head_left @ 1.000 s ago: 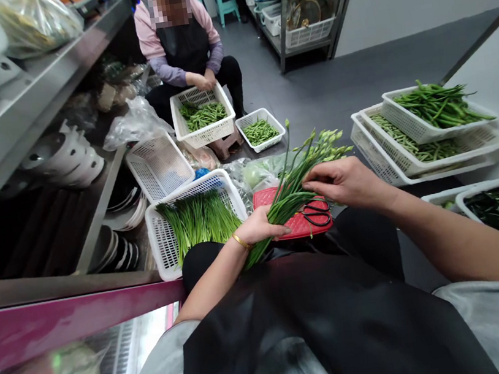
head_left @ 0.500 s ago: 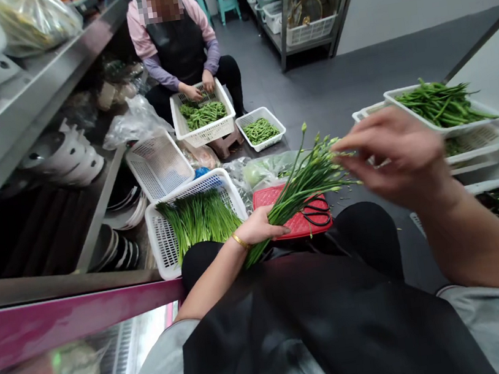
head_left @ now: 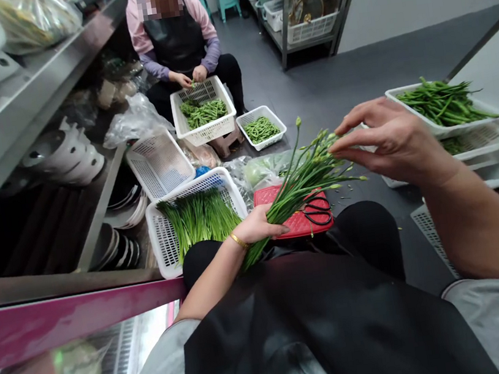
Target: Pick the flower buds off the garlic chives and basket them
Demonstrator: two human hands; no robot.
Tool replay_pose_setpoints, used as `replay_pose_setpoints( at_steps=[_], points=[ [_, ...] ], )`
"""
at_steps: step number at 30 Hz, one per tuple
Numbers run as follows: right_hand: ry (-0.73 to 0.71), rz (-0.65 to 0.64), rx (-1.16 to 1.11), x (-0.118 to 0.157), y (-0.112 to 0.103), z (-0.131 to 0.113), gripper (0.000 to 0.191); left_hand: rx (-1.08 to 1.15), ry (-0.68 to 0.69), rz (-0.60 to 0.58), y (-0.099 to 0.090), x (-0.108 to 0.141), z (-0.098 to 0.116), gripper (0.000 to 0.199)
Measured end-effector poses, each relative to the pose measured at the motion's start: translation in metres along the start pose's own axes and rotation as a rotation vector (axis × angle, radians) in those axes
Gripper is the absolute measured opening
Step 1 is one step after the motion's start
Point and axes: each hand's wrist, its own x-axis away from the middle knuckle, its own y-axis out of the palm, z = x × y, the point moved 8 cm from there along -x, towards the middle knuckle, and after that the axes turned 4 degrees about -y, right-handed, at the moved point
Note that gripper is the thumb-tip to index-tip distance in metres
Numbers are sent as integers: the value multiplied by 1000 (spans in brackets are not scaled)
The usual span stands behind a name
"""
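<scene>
My left hand [head_left: 261,223] is wrapped round the lower stems of a bunch of flowering chives [head_left: 297,180], which slants up and to the right over my lap. At the budded tips, my right hand [head_left: 391,139] has its thumb and a finger in a pinch, with another finger raised apart. The tip between them is too small to make out clearly. Below the bunch lies a red board or lid [head_left: 274,196] with black-handled scissors [head_left: 316,210] on it. A white basket [head_left: 164,242] of aligned chives [head_left: 202,218] stands beside my left knee.
Across from me a seated person [head_left: 176,42] handles green beans over a white basket [head_left: 205,132]. A smaller basket [head_left: 271,142] of beans stands nearby. At right are stacked baskets [head_left: 455,130] of long green vegetables. A metal shelf [head_left: 73,57] runs along the left.
My right hand has shifted slightly left and up, its fingers a little more spread. The bunch's tips have moved slightly. The other person's hands have lifted from the beans toward the chest.
</scene>
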Motion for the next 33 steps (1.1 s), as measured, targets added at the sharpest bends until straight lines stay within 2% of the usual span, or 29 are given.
replay_pose_setpoints(
  at_steps=[2, 4, 5, 7, 8, 9, 10, 11, 12, 13, 14, 16, 18, 21, 23, 25, 28, 30, 33],
  points=[
    [58, -24, -29, 2, -9, 11, 19, -27, 13, -30, 3, -1, 1, 49],
    [80, 14, -70, 6, -24, 12, 15, -35, 30, -48, 4, -1, 1, 47],
    [98, 87, -93, 11, -36, 11, 17, -29, 38, -44, 3, -2, 1, 45],
    [151, 316, -185, 29, -60, 5, 20, 6, 58, -10, -2, -2, 3, 41],
    [196, 414, -260, 42, -65, 3, 17, 36, 65, 10, -5, -2, 5, 39],
    [252, 460, -358, 53, -61, 2, 12, 71, 69, 28, -8, -2, 8, 37],
    [328, 399, -470, 60, -42, 2, 8, 106, 68, 38, -9, -2, 10, 37],
    [424, 255, -560, 65, -11, 1, 9, 136, 62, 39, -9, -3, 13, 37],
    [535, 52, -645, 68, 28, -1, 28, 156, 53, 33, -7, -4, 15, 38],
    [589, -93, -768, 68, 65, -8, 46, 163, 41, 18, -4, -5, 17, 39],
    [589, -165, -929, 62, 95, -18, 53, 159, 32, -1, 1, -6, 18, 39],
    [559, -191, -1265, 41, 138, -37, 51, 129, 30, -50, 12, -7, 20, 39],
    [554, -101, -1552, 18, 154, -47, 48, 94, 39, -71, 18, -6, 19, 41],
    [561, 116, -1802, -4, 143, -50, 40, 29, -4, -99, 22, 2, 9, 41],
    [543, 227, -1849, -13, 126, -49, 40, 7, -34, -125, 22, 9, 5, 41],
    [533, 287, -1855, -19, 113, -49, 44, 18, -26, -125, 20, 15, 6, 42],
    [549, 303, -1839, -27, 103, -52, 51, 28, -19, -141, 19, 19, 11, 43],
    [557, 253, -1827, -32, 101, -58, 56, 58, -33, -243, 25, 18, 15, 46],
    [523, 172, -1857, -39, 100, -72, 60, 175, 18, -428, 35, 16, 31, 71]
  ],
)
